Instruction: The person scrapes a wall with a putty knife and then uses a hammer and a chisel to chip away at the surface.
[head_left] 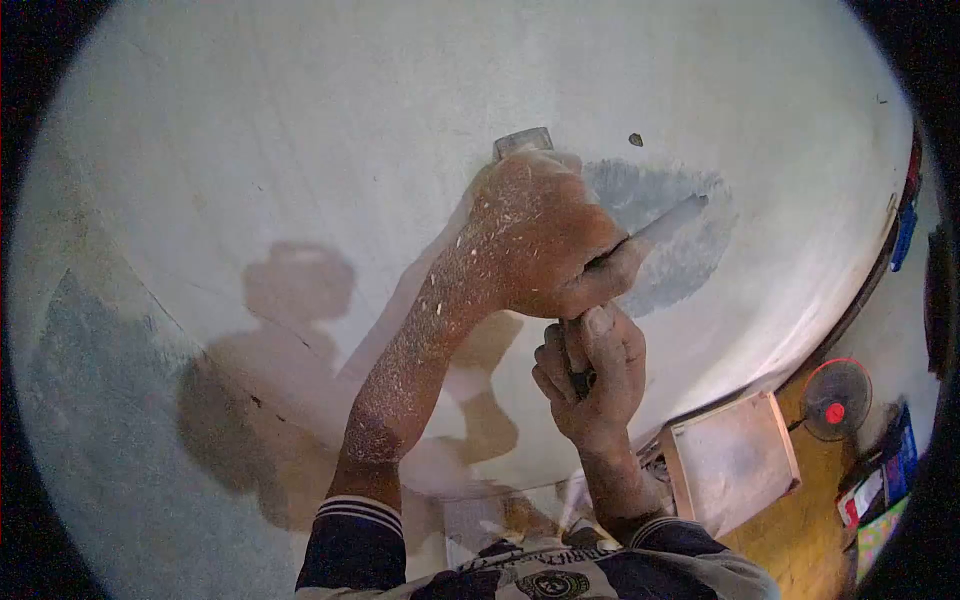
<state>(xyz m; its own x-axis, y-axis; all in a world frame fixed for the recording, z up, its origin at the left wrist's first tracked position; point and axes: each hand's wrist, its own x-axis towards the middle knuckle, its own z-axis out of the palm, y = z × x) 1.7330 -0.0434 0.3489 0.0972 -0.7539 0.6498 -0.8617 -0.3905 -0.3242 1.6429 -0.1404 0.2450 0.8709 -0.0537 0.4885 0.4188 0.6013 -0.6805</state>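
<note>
Up by the pale wall [340, 130], I'm gripping a flat blade [670, 222] in my left hand [545, 232] before the grey patch [640, 185], right hand [606, 368] clasping a dark handle [583, 381] just below, seemingly working the wall, next move likely needing a steady blade angle

On the yellowish-brown floor [800, 535], a pale square-topped box [735, 460] with light brown edges stands along its left visible edge, a round dark-grilled fan [850, 390] with a red hub near its far edge, and a blue, red and white item [900, 450] by its right edge.
</note>
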